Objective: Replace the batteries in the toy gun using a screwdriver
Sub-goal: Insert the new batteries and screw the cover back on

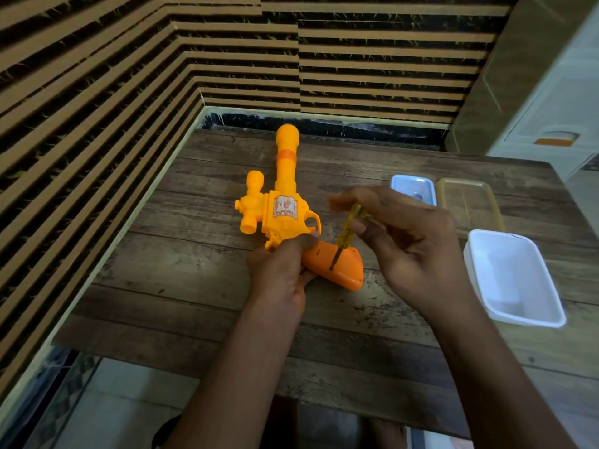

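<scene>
Pressing screwdriver [344, 236] into toy gun [278, 209] handle, right grip [405, 241] clamped; left grip [282, 270] clamps handle; sticker unreadable.

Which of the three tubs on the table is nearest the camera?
The white tub, at the right edge; the blue-rimmed tub and amber tub lie behind it.

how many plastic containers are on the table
3, all on the right side: a blue-rimmed one at the back, an amber-rimmed one beside it, and a white tub nearest.

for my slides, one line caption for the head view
Left hand steadies orange toy gun; right hand drives screwdriver into its grip.
</scene>
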{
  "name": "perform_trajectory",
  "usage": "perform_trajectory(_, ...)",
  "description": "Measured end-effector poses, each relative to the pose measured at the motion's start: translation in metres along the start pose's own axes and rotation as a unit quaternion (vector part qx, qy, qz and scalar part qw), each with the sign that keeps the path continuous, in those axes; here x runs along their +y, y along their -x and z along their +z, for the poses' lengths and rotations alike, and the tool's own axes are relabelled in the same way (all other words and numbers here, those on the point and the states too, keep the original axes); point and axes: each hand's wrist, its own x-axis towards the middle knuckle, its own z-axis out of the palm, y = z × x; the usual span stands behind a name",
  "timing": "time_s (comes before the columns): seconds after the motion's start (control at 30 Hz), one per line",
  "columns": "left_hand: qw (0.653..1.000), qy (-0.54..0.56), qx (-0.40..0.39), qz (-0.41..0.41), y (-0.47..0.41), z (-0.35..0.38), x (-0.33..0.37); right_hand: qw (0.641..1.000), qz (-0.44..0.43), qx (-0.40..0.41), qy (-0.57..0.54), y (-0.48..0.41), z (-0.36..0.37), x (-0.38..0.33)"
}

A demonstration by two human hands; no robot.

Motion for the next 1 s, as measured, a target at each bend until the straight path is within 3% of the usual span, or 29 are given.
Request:
perform_trajectory(0.37,1.0,0.007,-0.002,-0.005,-0.0007,0.0009,0.001,0.997,-0.004,0.034,0.072,-0.0007,0.0033,-0.0064)
perform_trajectory(0.63,1.0,0.005,0.006,-0.004,-0.0049,0.0002,-0.0014,0.999,0.025,0.002,-0.022,-0.0016,-0.0023,-0.0055)
perform_trajectory(0.83,1.0,0.005,0.004,-0.003,-0.0032,0.0003,-0.0016,0.996,0.023,0.064,0.06,-0.0009,0.0049,-0.0028)
perform_trajectory(1.0,1.0,0.012,0.008,-0.005,-0.0011,0.0014,0.0004,1.0,0.021,-0.007,-0.021,0.0002,0.0014,-0.004)
